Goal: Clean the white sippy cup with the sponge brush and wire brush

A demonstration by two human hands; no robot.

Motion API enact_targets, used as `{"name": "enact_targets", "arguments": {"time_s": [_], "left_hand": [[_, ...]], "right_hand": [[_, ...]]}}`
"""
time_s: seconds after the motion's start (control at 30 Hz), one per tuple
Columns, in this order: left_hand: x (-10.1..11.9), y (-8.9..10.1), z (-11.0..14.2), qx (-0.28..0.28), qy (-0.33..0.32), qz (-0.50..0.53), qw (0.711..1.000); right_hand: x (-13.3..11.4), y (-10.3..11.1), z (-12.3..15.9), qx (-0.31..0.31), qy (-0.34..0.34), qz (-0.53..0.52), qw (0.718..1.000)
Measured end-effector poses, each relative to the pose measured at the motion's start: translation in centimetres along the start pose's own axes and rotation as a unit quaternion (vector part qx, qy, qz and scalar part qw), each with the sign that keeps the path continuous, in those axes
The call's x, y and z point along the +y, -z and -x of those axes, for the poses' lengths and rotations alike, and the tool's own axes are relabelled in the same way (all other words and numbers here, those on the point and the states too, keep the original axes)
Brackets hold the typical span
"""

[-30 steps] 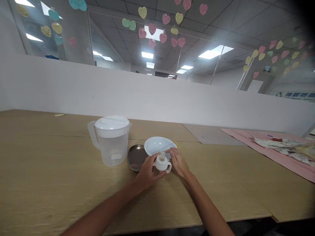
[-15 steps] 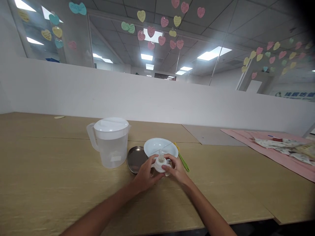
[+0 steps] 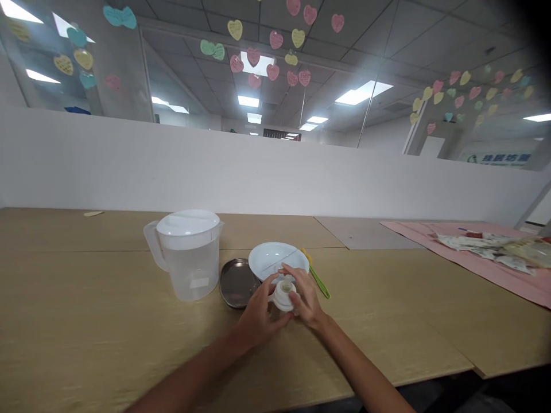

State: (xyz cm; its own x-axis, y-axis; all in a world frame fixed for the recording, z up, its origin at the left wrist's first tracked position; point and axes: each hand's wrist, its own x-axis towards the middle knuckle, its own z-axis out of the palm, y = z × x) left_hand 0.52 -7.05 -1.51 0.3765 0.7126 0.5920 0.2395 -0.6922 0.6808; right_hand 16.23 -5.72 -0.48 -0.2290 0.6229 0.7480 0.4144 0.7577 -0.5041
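A baby bottle [image 3: 283, 302] with a white collar, side handles and a see-through teat is between my two hands, just in front of the bowl. My left hand [image 3: 261, 310] is closed round its left side, at the handle. From the right, my right hand [image 3: 306, 298] grips the collar, with the thumb on its front and the fingers curved over the far side. Much of the bottle's lower part is hidden by my hands. Right behind them stands a white bowl [image 3: 269, 255] with a thin rod lying in it. To the left is a dark metal tray [image 3: 237, 282].
A lidded clear plastic pitcher [image 3: 193, 264] stands left of the tray. A green-handled brush [image 3: 319, 281] lies right of the bowl. Packets [image 3: 486, 246] rest on a pink cloth [image 3: 520, 285] at the far right. A low white wall [image 3: 267, 178] borders the table's back.
The bottle's top has tipped towards me, and my right fingers have stretched further over its far side. The whole view has shifted slightly.
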Motion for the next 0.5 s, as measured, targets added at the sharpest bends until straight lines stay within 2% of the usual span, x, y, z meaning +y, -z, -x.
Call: {"name": "enact_targets", "arguments": {"time_s": [0.07,0.17,0.2,0.27,0.4,0.5], "left_hand": [[-0.2,0.0,-0.1,0.001,0.003,-0.004,1.000],[-0.3,0.1,-0.2,-0.002,0.017,-0.001,1.000],[-0.3,0.1,-0.2,-0.001,0.018,0.000,1.000],[-0.4,0.2,-0.2,0.003,0.016,0.001,1.000],[-0.5,0.2,-0.2,0.004,0.012,-0.016,1.000],[-0.6,0.2,-0.2,0.010,0.016,-0.026,0.999]], "right_hand": [[0.0,-0.1,0.1,0.027,0.000,0.024,0.999],[0.6,-0.1,0.1,0.123,-0.057,0.030,0.990],[0.9,-0.1,0.2,0.137,-0.065,0.030,0.988],[1.1,0.0,0.3,0.114,-0.044,0.031,0.992],[0.8,-0.2,0.3,-0.009,0.044,0.072,0.996],[0.2,-0.2,0.1,-0.006,0.032,0.079,0.996]]}}
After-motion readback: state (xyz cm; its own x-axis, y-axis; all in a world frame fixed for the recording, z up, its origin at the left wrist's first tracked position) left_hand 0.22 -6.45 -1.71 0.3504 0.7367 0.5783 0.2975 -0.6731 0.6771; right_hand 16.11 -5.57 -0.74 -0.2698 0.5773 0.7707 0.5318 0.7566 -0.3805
